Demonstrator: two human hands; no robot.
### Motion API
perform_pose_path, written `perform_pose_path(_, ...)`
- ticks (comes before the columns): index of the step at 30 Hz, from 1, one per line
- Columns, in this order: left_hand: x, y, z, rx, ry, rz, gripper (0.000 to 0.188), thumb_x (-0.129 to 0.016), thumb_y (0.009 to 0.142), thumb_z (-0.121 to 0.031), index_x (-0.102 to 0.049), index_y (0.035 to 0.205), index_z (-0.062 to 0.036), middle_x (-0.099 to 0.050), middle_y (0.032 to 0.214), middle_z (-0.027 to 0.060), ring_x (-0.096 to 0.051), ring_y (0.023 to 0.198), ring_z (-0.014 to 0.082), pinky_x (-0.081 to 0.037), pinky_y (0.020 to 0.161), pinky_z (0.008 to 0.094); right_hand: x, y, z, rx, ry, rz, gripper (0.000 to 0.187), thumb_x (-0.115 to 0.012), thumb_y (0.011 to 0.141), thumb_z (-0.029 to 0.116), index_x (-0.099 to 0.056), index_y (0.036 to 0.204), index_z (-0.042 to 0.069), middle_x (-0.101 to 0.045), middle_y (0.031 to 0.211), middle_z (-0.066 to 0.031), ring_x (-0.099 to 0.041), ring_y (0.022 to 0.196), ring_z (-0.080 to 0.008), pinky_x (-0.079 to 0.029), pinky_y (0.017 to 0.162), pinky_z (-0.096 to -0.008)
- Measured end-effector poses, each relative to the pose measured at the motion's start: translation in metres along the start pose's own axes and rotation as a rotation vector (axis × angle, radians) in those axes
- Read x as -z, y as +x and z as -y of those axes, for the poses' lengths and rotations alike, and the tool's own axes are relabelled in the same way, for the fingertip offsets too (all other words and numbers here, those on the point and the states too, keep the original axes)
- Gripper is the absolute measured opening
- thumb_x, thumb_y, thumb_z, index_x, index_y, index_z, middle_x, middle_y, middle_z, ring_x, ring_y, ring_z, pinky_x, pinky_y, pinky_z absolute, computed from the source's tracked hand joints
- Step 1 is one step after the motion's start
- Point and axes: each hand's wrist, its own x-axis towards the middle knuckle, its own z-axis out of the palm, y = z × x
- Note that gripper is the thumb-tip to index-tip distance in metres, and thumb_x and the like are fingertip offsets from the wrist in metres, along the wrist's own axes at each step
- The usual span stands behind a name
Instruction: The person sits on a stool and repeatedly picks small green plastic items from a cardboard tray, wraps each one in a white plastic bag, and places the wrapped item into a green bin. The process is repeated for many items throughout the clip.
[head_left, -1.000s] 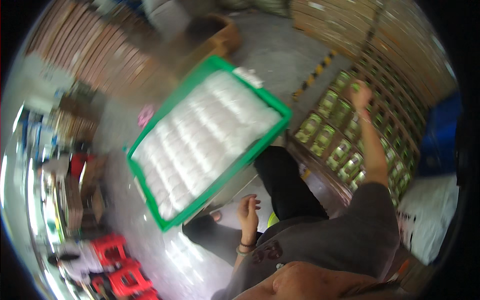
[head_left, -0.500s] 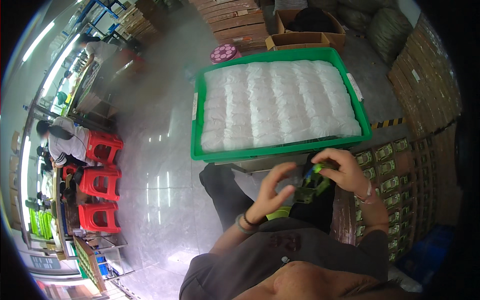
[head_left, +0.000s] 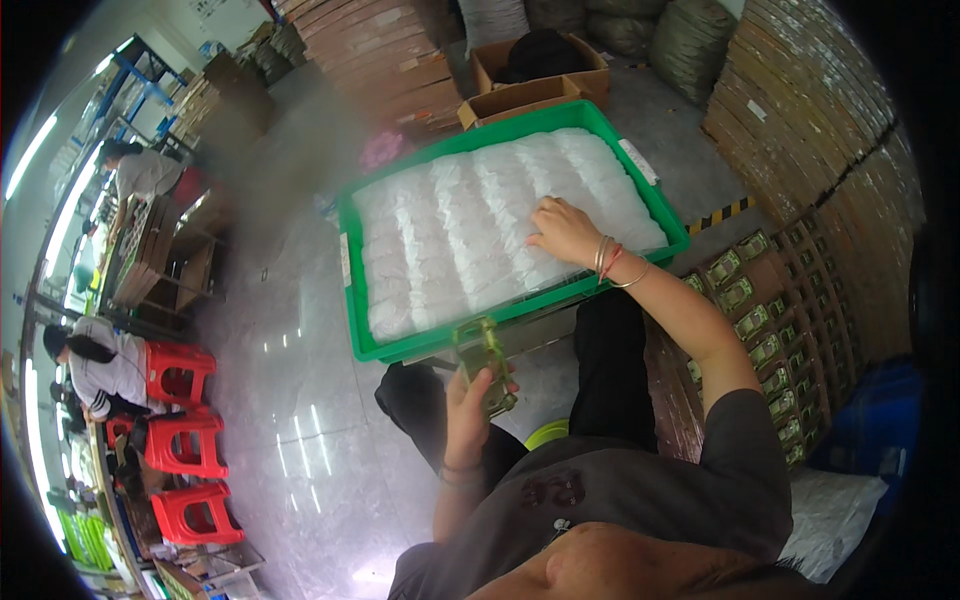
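My left hand [head_left: 468, 418] is closed round an olive-green toy car body [head_left: 488, 378], held upright just below the near edge of a green plastic bin [head_left: 440, 347]. The thumb lies across the car and the fingertips show at its far side. White plastic packets [head_left: 470, 225], set in tight rows, fill the bin. Over its right half, my right hand [head_left: 565, 232] rests on the packets with bent fingers pinching at the white plastic. What exactly sits under those fingertips is hidden.
Stacked trays of green toy cars [head_left: 760, 348] stand close on my right, beneath tall cardboard stacks [head_left: 790, 130]. An open carton [head_left: 530, 95] lies beyond the bin. Red stools [head_left: 188, 440] and a seated co-worker [head_left: 105, 365] are at the left. A yellow-green container [head_left: 547, 432] is between my legs.
My right hand has left the spot beside my left and reached forward onto the white packets. My left hand now grips the toy car body further left. The whole view has turned.
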Motion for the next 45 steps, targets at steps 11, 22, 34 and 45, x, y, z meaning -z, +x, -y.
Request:
perform_pose_path(11,0.018,-0.004,-0.024,-0.29,-0.096,-0.146,0.044,-0.054,0.092,-0.028,-0.045,0.122,0.0027,-0.055,0.118,0.0201,-0.064,0.08,0.0231,-0.054,0.063,0.034,0.015,0.009,0.013,-0.106,0.221,-0.387,0.012,-0.056,0.086,0.009,-0.051,0.093,0.001,-0.057,0.09,-0.0134,-0.057,0.086,-0.0338,-0.048,0.075,-0.0391)
perform_pose_path(22,-0.012,0.058,-0.041,-0.223,-0.625,0.446,0.057,-0.046,0.093,-0.049,-0.048,0.127,-0.0035,-0.06,0.115,0.0092,-0.058,0.104,0.0217,-0.05,0.083,0.0344,0.083,-0.084,0.12,0.499,0.787,-0.204,0.022,-0.054,0.091,0.012,-0.043,0.109,0.009,-0.042,0.141,-0.0174,-0.02,0.14,-0.0359,-0.009,0.111,-0.0574)
perform_pose_path(34,-0.125,0.045,0.018,0.048,-0.021,0.88,0.066,-0.055,0.087,-0.053,-0.049,0.121,0.0032,-0.056,0.115,0.0245,-0.064,0.076,0.0245,-0.053,0.065,0.0336,0.167,-0.343,0.011,-0.5,-0.231,-0.686,0.027,-0.047,0.081,0.003,-0.061,0.103,0.01,-0.059,0.103,-0.0103,-0.059,0.093,-0.0305,-0.05,0.08,-0.0386)
perform_pose_path(45,-0.13,0.031,0.073,0.21,0.0,0.825,0.061,-0.052,0.09,-0.051,-0.05,0.121,0.0019,-0.059,0.104,0.019,-0.062,0.071,0.0235,-0.051,0.058,0.0317,0.314,-0.784,0.08,-1.448,-1.468,-1.392,0.049,-0.056,0.078,0.01,-0.048,0.125,-0.002,-0.041,0.117,-0.0389,-0.038,0.109,-0.0471,-0.037,0.094,-0.0447)
